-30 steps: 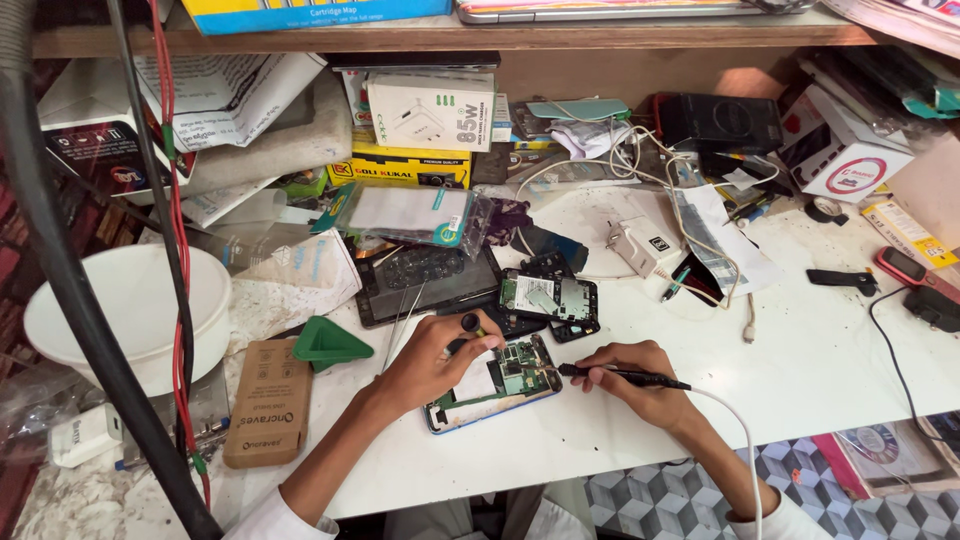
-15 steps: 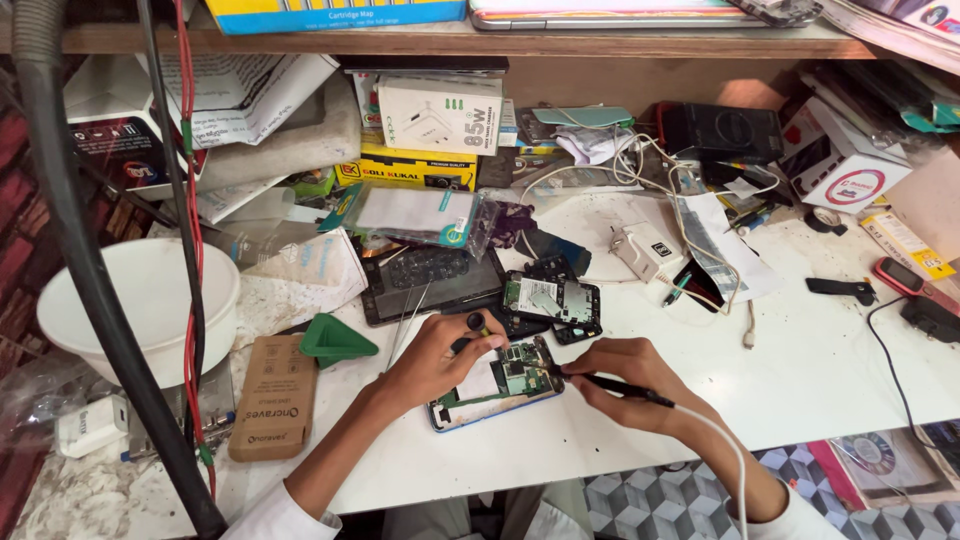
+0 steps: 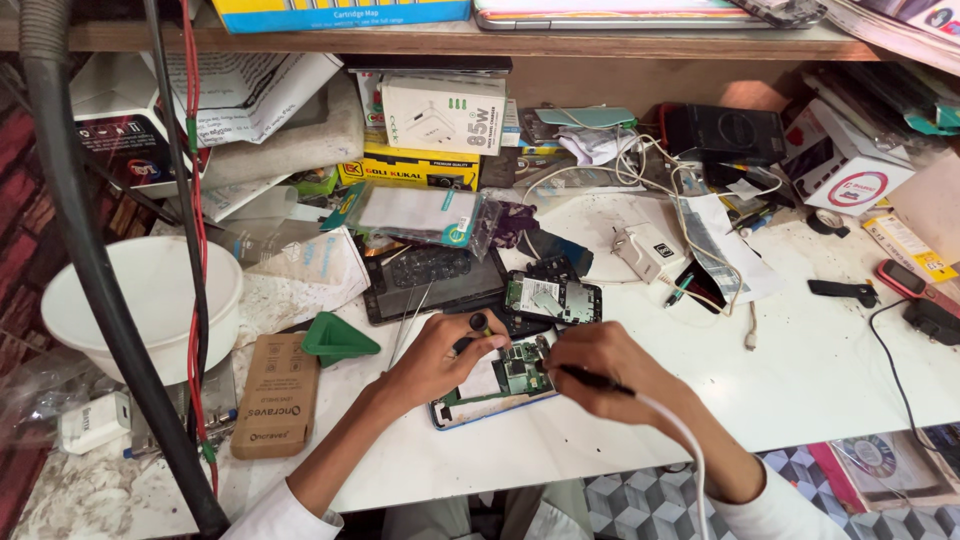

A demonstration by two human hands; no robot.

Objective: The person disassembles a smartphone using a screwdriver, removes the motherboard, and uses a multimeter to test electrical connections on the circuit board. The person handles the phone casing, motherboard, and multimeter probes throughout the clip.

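Phone with its back cover removed was laid flat on the white workbench, near the front edge. Green circuit board and a pale rectangular panel were exposed inside a blue frame. It was steadied by the left hand, fingers curled around a small dark tool. A corded black soldering pen was pinched in the right hand, tip over the board.

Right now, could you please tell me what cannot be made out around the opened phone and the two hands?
- Head view: the tip of the black corded tool is hidden behind the right hand.
- The opened phone has its ends covered by both hands.
- The small dark part under the left hand fingers is too small to identify.
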